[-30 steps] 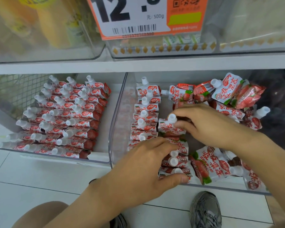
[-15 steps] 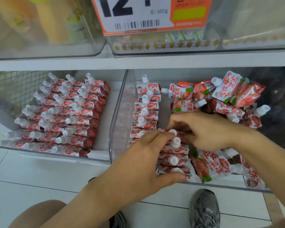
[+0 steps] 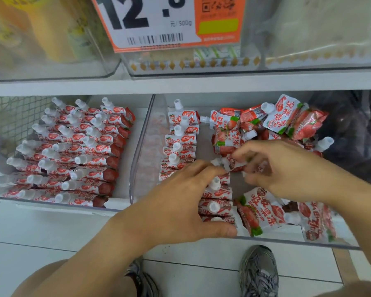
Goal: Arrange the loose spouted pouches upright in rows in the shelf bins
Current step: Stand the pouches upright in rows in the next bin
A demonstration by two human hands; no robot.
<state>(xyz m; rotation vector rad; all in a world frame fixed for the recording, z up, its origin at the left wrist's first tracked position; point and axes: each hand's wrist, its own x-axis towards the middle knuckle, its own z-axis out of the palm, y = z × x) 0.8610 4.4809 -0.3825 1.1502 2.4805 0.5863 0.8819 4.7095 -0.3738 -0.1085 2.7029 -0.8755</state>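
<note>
Pouches, red-and-white foil with white screw spouts, stand in full rows in the clear plastic left bin; that bin appears finished. Next, the clear plastic right bin holds one upright row against its left wall and a second, shorter row beside it at the front.

Left hand: fingers extended and close together, lying across the tops of both rows; thumb pressed against the frontmost pouch at the bin's front edge. It steadies rather than grips.

Right hand: fingers curled, pinching a single pouch, spout pointing left, just behind the second row.

Loose heap remains at rear right, with more lying flat at front right.

Assessment: pouches look light, soft-bodied and glossy, likely to slip and slump sideways. The rigid spout or the neck below it is the surest hold; squeezing the body risks deforming it.
</note>
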